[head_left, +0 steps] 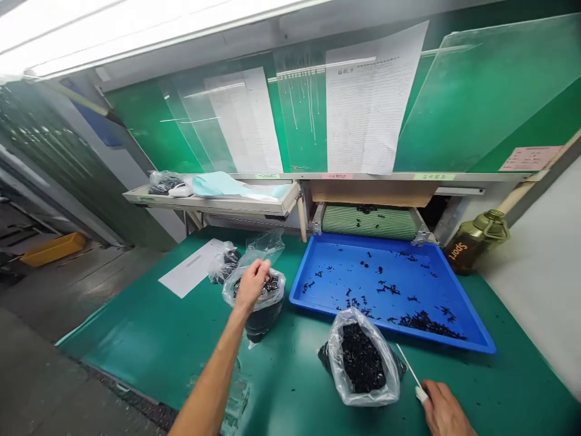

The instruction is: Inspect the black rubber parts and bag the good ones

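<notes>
My left hand point(255, 280) is over the mouth of a clear plastic bag point(278, 287), its fingers closed together. Black ring-shaped pieces show inside that bag; whatever the fingers hold, if anything, is hidden. At the lower right, my right hand point(442, 407) is closed around a thin white stick point(408, 364) that points up and left. Something white covers a fingertip of this hand. Left of the stick stands an open plastic bag point(336, 348) full of small black parts point(363, 360).
A blue tray point(304, 301) with scattered black parts lies below a green ribbed conveyor belt point(370, 223). A bottle point(474, 242) stands at its right. Left are a small bag point(222, 266) and a paper sheet point(188, 269), under a raised shelf point(213, 207). The green table point(149, 333) ends at left.
</notes>
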A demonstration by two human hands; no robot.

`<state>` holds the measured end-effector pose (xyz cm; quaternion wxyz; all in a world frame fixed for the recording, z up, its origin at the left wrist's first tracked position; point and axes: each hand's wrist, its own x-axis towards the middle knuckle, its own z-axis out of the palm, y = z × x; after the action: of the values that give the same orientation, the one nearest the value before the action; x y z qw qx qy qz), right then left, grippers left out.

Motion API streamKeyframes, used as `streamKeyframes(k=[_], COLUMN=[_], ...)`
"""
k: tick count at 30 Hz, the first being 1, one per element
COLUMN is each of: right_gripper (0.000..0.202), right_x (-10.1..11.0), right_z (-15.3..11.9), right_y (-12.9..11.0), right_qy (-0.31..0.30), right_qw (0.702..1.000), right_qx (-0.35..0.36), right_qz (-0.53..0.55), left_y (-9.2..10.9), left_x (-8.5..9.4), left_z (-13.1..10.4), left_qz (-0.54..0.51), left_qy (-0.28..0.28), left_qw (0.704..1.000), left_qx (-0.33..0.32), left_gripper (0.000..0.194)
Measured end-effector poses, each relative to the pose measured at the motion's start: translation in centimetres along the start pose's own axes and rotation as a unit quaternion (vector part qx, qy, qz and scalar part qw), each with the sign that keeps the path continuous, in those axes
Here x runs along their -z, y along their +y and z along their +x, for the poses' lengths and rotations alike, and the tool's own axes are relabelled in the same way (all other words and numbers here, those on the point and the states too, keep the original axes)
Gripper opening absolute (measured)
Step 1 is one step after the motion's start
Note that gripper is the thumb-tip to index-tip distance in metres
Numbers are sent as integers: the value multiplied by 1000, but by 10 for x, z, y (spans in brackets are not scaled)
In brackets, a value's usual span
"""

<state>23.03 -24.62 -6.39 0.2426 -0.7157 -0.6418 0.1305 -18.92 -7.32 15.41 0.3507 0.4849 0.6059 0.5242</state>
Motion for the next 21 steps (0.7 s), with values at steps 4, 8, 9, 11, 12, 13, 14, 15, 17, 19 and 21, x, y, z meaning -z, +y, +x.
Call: streamKeyframes(k=[4, 8, 9, 11, 12, 13, 14, 15, 17, 19, 21], right_gripper=[30, 28, 28, 27, 28, 29, 30, 31, 32, 32, 32], right_x=[-9, -14, -13, -11, -9, -8, -7, -7, -7, -9, -12], right_z=[6, 10, 12, 17, 20, 23, 26, 29, 34, 35, 32], right_y=[-24, -33, -34, -36, -37, -38, -39, -40, -41, -39, -33], right_qy=[60, 79, 76, 57, 47, 41, 41, 45, 58, 65, 74], right_qw=[996, 991, 991, 991, 992, 993, 993, 993, 994, 996, 996], right_qx=[6, -5, -11, -24, -28, -31, -35, -37, -36, -23, 0], right_qz=[-70, -106, -111, -116, -114, -110, -105, -100, -85, -64, -45], left_y=[-8, -13, -12, -12, -13, -15, -18, -23, -35, -49, -60], left_x=[32, 30, 22, -4, -22, -42, -65, -88, -135, -178, -214], left_z=[10, 2, -1, -6, -7, -8, -6, -3, 9, 27, 47], left_qz=[108, 238, 260, 253, 231, 206, 185, 171, 172, 179, 188], left_qy=[-11, 32, 56, 69, 40, -11, -78, -142, -221, -255, -279], left_qw=[994, 967, 958, 955, 962, 968, 968, 964, 949, 940, 932], left_qx=[-21, -82, -105, -136, -142, -146, -148, -146, -142, -140, -138], left_gripper=[25, 30, 32, 34, 35, 35, 36, 36, 34, 31, 31])
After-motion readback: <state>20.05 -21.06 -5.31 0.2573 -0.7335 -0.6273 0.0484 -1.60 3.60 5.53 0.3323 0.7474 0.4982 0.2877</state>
